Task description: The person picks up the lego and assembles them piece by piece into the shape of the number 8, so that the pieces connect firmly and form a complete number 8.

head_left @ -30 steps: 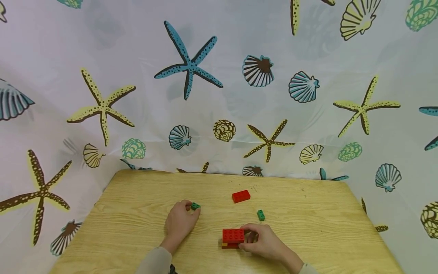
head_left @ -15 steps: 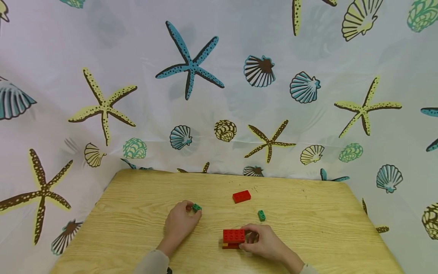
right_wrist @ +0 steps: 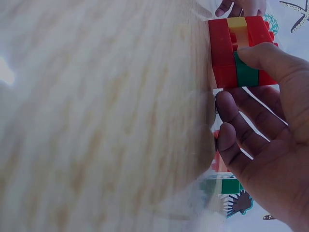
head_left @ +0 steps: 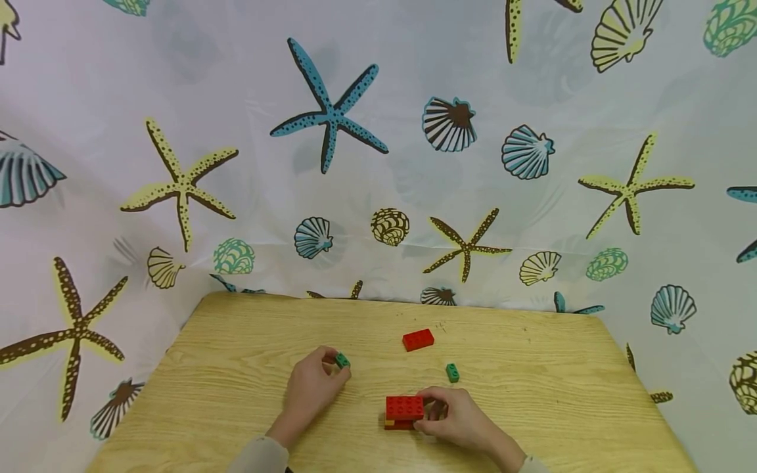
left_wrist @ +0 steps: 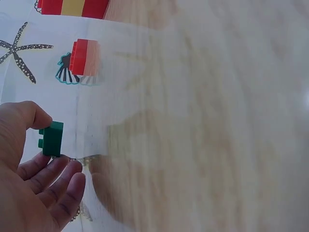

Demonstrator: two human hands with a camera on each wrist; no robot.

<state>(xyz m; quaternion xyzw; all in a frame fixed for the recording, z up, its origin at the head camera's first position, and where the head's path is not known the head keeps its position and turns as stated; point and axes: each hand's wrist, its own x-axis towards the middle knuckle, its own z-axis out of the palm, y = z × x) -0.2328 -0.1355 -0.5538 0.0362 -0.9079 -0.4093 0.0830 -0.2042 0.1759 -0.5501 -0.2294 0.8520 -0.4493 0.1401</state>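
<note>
My left hand (head_left: 311,387) pinches a small green brick (head_left: 342,360) between thumb and fingertips on the wooden table (head_left: 236,368); the left wrist view shows the same green brick (left_wrist: 52,138) held at my fingers (left_wrist: 58,179). My right hand (head_left: 455,414) grips a stacked block (head_left: 404,412) of red bricks with a yellow layer; in the right wrist view the stack (right_wrist: 239,53) also shows a green piece under my thumb (right_wrist: 270,60).
A loose red brick (head_left: 418,339) lies further back on the table, and a second small green brick (head_left: 452,372) sits just behind my right hand. A curtain with starfish and shells (head_left: 331,118) hangs behind and around the table.
My left hand has shifted slightly right and toward me with the green brick in its pinch. The right hand and stack have stayed put.
</note>
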